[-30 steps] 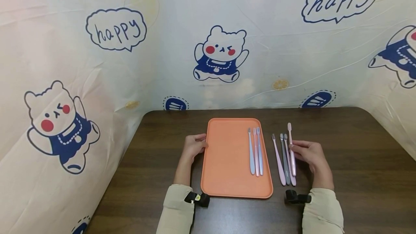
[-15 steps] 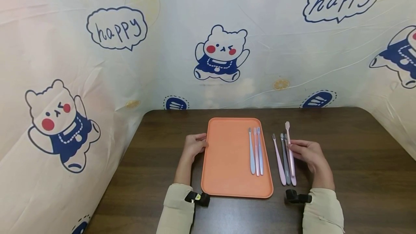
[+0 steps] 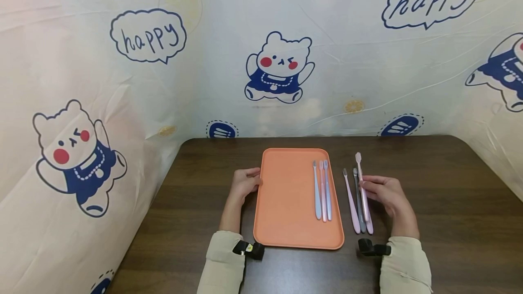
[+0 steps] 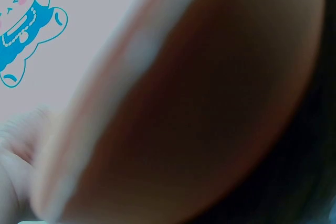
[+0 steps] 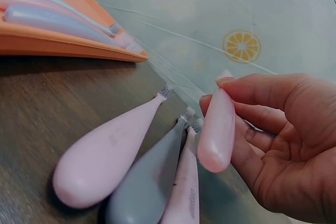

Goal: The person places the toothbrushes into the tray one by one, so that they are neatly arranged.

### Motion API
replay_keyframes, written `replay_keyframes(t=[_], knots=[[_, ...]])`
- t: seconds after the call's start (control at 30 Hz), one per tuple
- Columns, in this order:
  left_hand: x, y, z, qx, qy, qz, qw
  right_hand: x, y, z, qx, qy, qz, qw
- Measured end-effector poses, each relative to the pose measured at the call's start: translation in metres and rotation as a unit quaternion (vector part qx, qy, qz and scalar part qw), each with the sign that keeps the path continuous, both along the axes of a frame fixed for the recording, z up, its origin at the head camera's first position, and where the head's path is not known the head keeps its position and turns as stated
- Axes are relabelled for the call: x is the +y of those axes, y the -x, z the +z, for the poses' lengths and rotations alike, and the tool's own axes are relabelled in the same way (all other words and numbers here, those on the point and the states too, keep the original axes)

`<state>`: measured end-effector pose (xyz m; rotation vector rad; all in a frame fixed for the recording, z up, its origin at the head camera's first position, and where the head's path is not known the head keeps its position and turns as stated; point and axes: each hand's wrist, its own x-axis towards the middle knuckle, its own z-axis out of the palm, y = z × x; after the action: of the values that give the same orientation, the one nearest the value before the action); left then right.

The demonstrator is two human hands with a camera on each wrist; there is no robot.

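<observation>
Pink toothbrush [image 5: 216,135] pinched mid-length in right-hand grip [image 5: 286,142], head pointing away from person.

Both forearms [image 3: 222,262] in pale sleeves [image 3: 406,262] reach forward over the table [image 3: 461,194]. Left hand [image 3: 244,183]: fingertips against tray's [image 3: 286,194] left edge, other fingers hidden (left wrist view too blurred to help). Right hand [image 3: 387,193]: off tray's right edge, thumb and fingertips in a pinch, lower fingers bent, hand angled inward.
</observation>
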<state>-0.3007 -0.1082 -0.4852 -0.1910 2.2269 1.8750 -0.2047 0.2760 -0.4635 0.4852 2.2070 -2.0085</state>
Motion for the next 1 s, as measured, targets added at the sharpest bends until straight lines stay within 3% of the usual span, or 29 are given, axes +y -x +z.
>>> replay_keyframes(t=[1.0], knots=[[0.0, 0.001, -0.001, 0.001, 0.0, 0.004, 1.0, -0.025, 0.007, 0.001, -0.001, -0.073, 0.031, 0.997]])
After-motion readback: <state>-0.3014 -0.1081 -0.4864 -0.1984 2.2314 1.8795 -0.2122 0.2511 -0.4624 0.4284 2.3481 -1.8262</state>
